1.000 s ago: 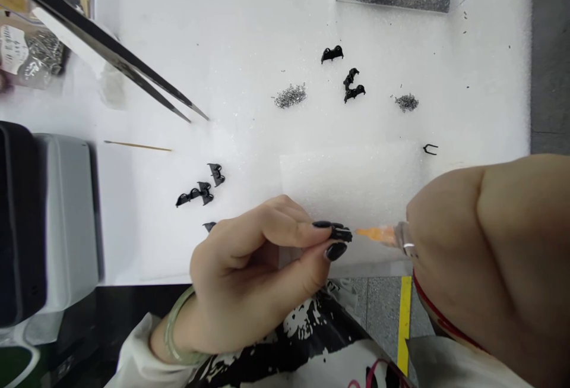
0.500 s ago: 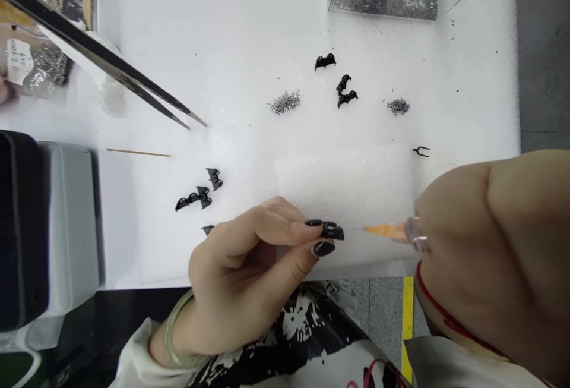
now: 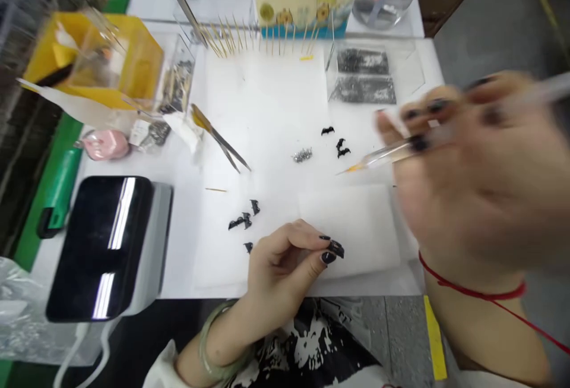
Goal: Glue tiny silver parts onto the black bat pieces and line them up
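Note:
Between thumb and forefinger, my left hand (image 3: 285, 272) pinches a small black bat-shaped piece (image 3: 337, 249) above the front of the white foam sheet (image 3: 271, 114). My right hand (image 3: 481, 186), blurred and raised at the right, grips a clear dispensing syringe (image 3: 386, 153) with an orange tip. That tip points left, well apart from the held piece. More black bat-shaped pieces (image 3: 342, 149) lie on the foam near the syringe, and others (image 3: 240, 220) rest to the left of my left hand. A pile of tiny metal bits (image 3: 303, 155) sits between the groups.
Tweezers (image 3: 227, 149) and a thin stick (image 3: 216, 189) lie on the left. A black-topped device (image 3: 98, 245) stands at front left, with a yellow bin (image 3: 146, 55) behind. At the back are upright sticks (image 3: 240, 34), a tissue box (image 3: 307, 8) and a clear tray (image 3: 361, 90).
My right hand has lifted the syringe up and away from the held piece. The left hand keeps its pinch. The camera view has moved back, showing more of the table.

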Action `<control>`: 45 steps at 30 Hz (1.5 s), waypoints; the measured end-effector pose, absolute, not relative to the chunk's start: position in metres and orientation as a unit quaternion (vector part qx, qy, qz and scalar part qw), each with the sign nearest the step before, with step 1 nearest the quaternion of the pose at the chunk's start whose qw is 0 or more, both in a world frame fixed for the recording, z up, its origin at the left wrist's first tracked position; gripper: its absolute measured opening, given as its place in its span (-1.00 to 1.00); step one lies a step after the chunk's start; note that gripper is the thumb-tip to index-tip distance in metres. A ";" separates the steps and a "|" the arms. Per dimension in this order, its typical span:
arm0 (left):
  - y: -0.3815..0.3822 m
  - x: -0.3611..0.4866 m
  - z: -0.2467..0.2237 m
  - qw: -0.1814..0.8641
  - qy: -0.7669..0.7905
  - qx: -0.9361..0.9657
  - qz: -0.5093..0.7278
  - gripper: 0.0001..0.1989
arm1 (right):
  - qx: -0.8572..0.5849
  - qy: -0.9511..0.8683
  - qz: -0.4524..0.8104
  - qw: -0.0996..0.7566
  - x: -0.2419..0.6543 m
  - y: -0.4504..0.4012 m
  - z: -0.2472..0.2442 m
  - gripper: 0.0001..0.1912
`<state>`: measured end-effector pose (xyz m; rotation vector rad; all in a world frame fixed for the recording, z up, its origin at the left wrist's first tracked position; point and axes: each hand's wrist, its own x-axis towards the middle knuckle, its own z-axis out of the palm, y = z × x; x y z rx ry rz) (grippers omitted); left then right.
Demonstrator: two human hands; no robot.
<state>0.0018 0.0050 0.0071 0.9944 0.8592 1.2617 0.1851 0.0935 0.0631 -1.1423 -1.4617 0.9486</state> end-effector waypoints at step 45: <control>0.005 -0.002 0.001 0.674 0.177 0.462 0.548 -0.89 | -0.340 -0.895 0.255 0.132 0.085 0.103 0.108 -0.76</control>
